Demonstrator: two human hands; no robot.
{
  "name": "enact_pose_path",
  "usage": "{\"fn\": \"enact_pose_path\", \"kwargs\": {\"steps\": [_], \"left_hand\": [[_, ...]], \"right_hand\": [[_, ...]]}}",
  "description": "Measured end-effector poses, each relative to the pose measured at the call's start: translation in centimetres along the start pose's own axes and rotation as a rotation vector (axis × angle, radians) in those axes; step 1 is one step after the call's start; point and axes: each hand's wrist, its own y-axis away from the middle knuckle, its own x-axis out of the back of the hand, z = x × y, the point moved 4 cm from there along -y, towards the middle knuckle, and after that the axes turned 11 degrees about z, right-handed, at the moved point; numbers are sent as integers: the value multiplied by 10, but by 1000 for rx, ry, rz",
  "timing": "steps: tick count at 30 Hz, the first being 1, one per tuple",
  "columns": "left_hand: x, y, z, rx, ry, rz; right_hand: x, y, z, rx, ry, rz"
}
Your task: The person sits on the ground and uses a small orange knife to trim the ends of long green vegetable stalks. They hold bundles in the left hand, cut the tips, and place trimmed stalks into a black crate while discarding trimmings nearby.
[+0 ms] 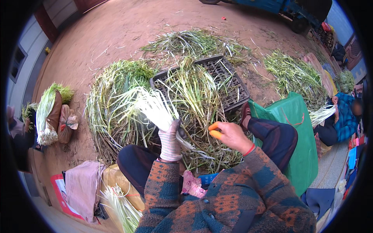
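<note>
My left hand (172, 141), in a striped knit glove with dark fingertips, is closed around a bunch of pale leafy stalks (157, 112), whose loose ends fan out up and to the left. My right hand (230, 134) has orange covers on two fingertips and a red cord at the wrist. It is just right of the bunch, over untrimmed green stalks, its fingers partly bent; whether a thin stalk is between them I cannot tell. Beyond both hands, a heap of long green and yellow stalks (193, 87) lies across a black plastic crate (233, 81).
A large stalk heap (116, 102) lies left; another (198, 42) lies beyond the crate. A green woven sack (300, 139) is beside my right leg. Cleaned stalks (122, 209) rest at lower left, wrapped bundles (48, 122) farther left. A co-worker (345, 116) sits at right, holding white stalks.
</note>
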Motion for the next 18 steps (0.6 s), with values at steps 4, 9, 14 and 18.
{"fn": "enact_pose_path", "kwargs": {"steps": [4, 9, 14, 18], "left_hand": [[-4, 5, -4, 56, -41, -42], [-8, 7, -7, 18, -187, -99], [-5, 2, -15, 5, -213, -47], [7, -11, -27, 29, -212, 59]], "right_hand": [[-36, -20, -30, -106, -393, 11], [-68, -41, -22, -313, -703, 68], [-67, -40, -14, -356, -854, 131], [-50, -30, -10, -287, -1047, 245]]}}
